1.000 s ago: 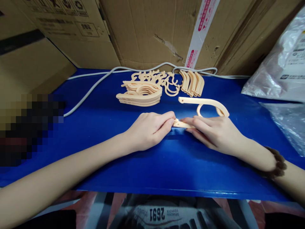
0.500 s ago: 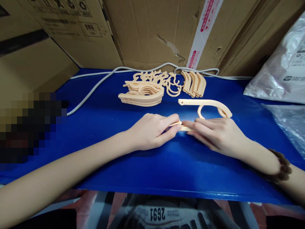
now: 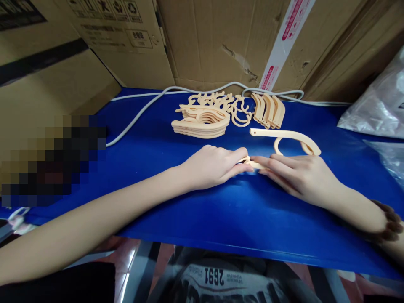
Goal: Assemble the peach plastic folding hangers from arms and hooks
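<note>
My left hand (image 3: 217, 166) pinches a small cream plastic piece (image 3: 243, 159) near the middle of the blue table. Facing it, my right hand (image 3: 299, 174) is closed on a cream plastic arm (image 3: 258, 165), whose left end meets the small piece. The fingers hide much of both parts. Just behind my right hand lies a curved cream hanger piece (image 3: 284, 134) with a ring-like part under it. A stack of folded cream hangers (image 3: 202, 128) is further back, beside a pile of cream hooks (image 3: 241, 118) and a row of loose curved arms (image 3: 269, 110).
A white cable (image 3: 139, 113) runs along the back of the blue table (image 3: 221, 223). Cardboard boxes (image 3: 214, 46) stand behind and at the left. Clear plastic bags (image 3: 375, 101) lie at the right. A blurred dark patch covers the left side.
The view has shifted, so the table's contents appear further right. Between my hands, the small piece and the arm now show at a slightly different angle; both hands keep their hold.
</note>
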Demonstrator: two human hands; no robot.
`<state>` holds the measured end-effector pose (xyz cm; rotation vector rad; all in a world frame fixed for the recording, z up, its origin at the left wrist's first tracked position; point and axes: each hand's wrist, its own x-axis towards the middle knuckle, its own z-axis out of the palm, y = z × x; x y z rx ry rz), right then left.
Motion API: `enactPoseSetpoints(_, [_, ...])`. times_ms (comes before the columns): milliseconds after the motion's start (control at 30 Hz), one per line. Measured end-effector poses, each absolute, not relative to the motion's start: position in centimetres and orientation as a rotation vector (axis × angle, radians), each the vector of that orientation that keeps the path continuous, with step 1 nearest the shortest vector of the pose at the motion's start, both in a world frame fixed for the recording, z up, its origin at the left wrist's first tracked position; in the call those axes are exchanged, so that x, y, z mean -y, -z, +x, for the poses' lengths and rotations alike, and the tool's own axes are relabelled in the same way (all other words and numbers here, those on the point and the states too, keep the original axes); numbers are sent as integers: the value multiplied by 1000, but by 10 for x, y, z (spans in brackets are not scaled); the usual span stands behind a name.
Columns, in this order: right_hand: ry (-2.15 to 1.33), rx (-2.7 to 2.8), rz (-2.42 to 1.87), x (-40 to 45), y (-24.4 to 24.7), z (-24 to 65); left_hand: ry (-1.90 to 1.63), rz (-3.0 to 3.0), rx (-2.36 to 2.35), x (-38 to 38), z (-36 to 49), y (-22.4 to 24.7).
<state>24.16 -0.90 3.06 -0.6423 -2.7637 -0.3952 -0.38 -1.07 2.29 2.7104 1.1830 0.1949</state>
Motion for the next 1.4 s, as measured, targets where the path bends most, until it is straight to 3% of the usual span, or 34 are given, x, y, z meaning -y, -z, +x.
enactPoseSetpoints(400, [409, 2769, -648, 8, -30, 242, -470, 2663, -1169, 14, -7, -20])
enactPoseSetpoints(1033, [305, 2788, -630, 9, -31, 240, -427, 2562, -1177, 13, -6, -22])
enactPoseSetpoints(1400, [387, 2793, -631, 12, -29, 239, -265, 2809, -1068, 14, -7, -19])
